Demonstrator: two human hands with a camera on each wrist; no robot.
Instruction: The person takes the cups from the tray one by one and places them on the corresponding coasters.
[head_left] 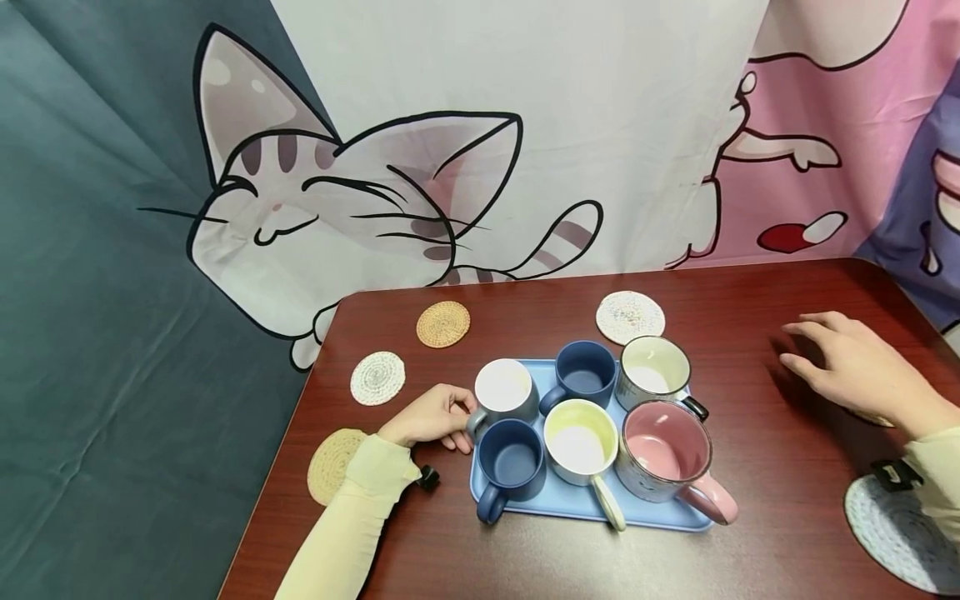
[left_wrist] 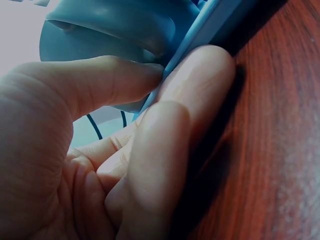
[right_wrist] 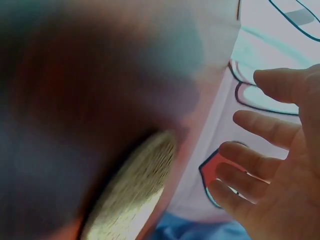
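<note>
A light blue tray (head_left: 558, 503) lies on the table, loaded with several mugs. My left hand (head_left: 433, 417) pinches its left edge; in the left wrist view the thumb (left_wrist: 117, 80) is against the inner side of the rim and a finger outside. Nearest that hand are a grey mug (head_left: 528, 402) and a dark blue mug (head_left: 512, 454). Another dark blue mug (head_left: 585, 371), a cream mug (head_left: 652, 367) with a dark handle, a yellow-lined mug (head_left: 581, 437) and a pink mug (head_left: 667, 442) share the tray. My right hand (head_left: 858, 367) hovers off to the right, fingers spread, holding nothing.
Round woven coasters lie about the table: tan (head_left: 443, 324), white (head_left: 377, 378) and yellowish (head_left: 335, 465) at left, white (head_left: 630, 317) behind the tray, pale blue (head_left: 892, 525) at right. Beneath the right hand sits a beige coaster (right_wrist: 135, 195). A cartoon-printed curtain (head_left: 600, 150) hangs behind.
</note>
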